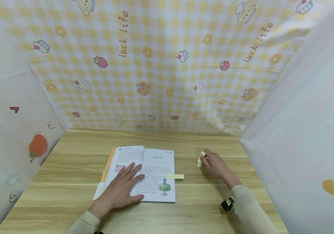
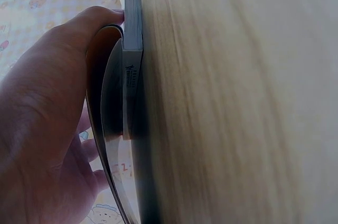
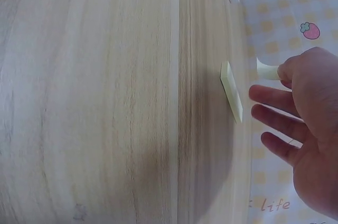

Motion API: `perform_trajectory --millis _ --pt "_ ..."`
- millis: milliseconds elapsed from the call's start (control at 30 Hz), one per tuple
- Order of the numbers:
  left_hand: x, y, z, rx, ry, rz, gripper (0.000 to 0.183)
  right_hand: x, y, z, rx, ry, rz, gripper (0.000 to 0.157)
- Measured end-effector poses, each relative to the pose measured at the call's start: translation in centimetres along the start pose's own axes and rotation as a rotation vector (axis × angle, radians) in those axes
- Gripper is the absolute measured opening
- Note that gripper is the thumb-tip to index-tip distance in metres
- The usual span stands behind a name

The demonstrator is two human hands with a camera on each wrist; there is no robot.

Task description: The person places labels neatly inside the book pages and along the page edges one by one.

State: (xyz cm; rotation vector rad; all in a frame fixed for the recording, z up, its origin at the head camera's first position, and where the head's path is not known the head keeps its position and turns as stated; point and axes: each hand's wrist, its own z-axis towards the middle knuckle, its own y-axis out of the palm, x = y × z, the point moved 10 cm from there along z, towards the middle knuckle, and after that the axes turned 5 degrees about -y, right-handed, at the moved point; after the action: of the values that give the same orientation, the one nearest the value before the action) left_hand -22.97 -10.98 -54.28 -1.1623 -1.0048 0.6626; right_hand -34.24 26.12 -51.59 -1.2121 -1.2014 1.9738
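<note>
An open book (image 1: 158,159) lies on the table, with printed text and a drawing of a green-clothed table on its right page. My left hand (image 1: 120,191) rests on the book with fingers spread, mostly over the left page. A yellow sticky note (image 1: 179,176) sticks out past the right page's edge. Off to the book's right, my right hand (image 1: 217,166) pinches another small yellow sticky note (image 3: 268,71) between thumb and index finger, the other fingers loose. Just below that hand, a thin sticky note pad (image 3: 231,93) lies on the wood.
The wooden table (image 1: 196,208) runs back to a yellow checked cloth (image 1: 167,74) hanging behind it. White cloth walls (image 1: 298,136) stand on both sides. A black wrist device (image 1: 227,204) is at the right sleeve.
</note>
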Motion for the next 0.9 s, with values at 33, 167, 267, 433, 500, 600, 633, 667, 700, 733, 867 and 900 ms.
perform_trajectory --millis 33,167,267,433,500,600,633,667,700,733,867,900 --pt "0.0 0.0 0.0 0.0 0.0 0.001 0.077 0.0 -0.1 0.0 0.011 0.004 0.005 0.009" --pt "0.1 0.0 0.0 -0.002 0.001 0.0 0.077 -0.2 -0.5 -0.2 0.053 0.006 0.007 0.006" --pt "0.0 0.0 0.0 -0.004 -0.002 0.006 0.077 -0.4 -0.7 -0.3 0.079 0.0 0.013 0.004" --pt "0.0 0.0 0.1 -0.011 -0.009 0.009 0.077 -0.6 -1.0 -0.5 0.111 -0.001 0.048 0.01" --pt "0.0 0.0 0.1 -0.011 -0.01 0.007 0.077 -0.7 -1.1 -0.5 0.122 -0.004 0.068 0.013" --pt "0.0 0.0 0.1 -0.011 -0.012 0.009 0.077 -0.8 -1.2 -0.6 0.133 -0.002 0.101 0.015" --pt "0.0 0.0 0.1 -0.011 -0.012 0.01 0.077 -0.7 -1.3 -0.6 0.136 0.001 0.109 0.014" --pt "0.0 0.0 0.1 -0.011 -0.011 0.01 0.077 -0.7 -1.3 -0.6 0.139 0.0 0.114 0.012" --pt "0.0 0.0 0.1 -0.011 -0.011 0.011 0.077 -0.7 -1.3 -0.6 0.141 0.0 0.119 0.01" --pt "0.0 0.0 0.1 -0.011 -0.011 0.011 0.077 -0.7 -1.3 -0.6 0.143 0.002 0.124 0.009" --pt "0.0 0.0 0.0 -0.01 -0.009 0.011 0.077 -0.9 -1.3 -0.6 0.142 0.005 0.143 0.018" --pt "0.0 0.0 0.0 -0.01 -0.009 0.011 0.077 -1.0 -1.3 -0.5 0.136 0.006 0.15 0.02"
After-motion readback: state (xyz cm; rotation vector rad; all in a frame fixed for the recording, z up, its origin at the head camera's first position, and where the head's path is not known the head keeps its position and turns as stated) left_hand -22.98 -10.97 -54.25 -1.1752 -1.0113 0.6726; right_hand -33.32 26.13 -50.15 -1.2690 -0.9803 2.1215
